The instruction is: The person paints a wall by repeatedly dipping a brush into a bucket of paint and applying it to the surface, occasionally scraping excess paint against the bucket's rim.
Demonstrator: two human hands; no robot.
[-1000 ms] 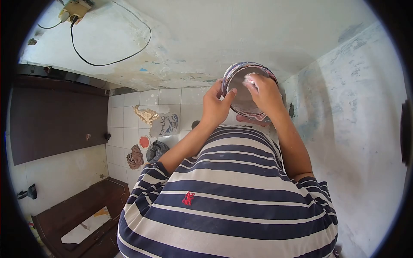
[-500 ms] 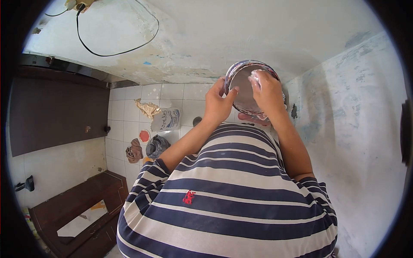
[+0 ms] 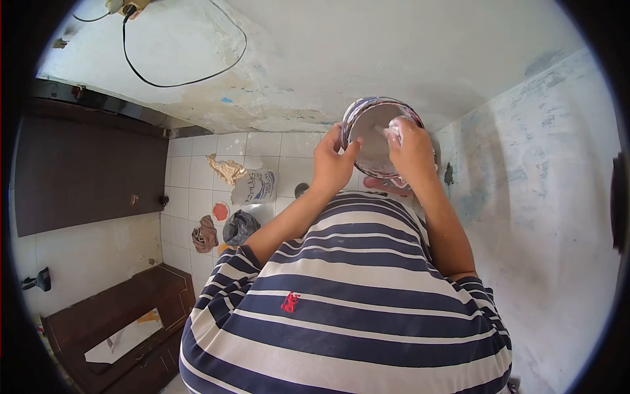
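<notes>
Bucket (image 3: pixel 387 100) up in front of our striped shirt (image 3: pixel 354 276), and our left hand (image 3: pixel 336 159) has its rim pinched, thumb inside, fingers outside! Our right hand (image 3: pixel 412 148) sits over the mouth, fingers bunched; whether that grip clasps anything, we cannot tell. We judge it stiff-walled, perhaps weighty, maybe slippery along that smeared rim, so we'd support it underneath too. Wall (image 3: pixel 315 59) close ahead, another wall (image 3: pixel 538 164) right; we've more room leftward, above the tiled floor (image 3: pixel 262 144).
</notes>
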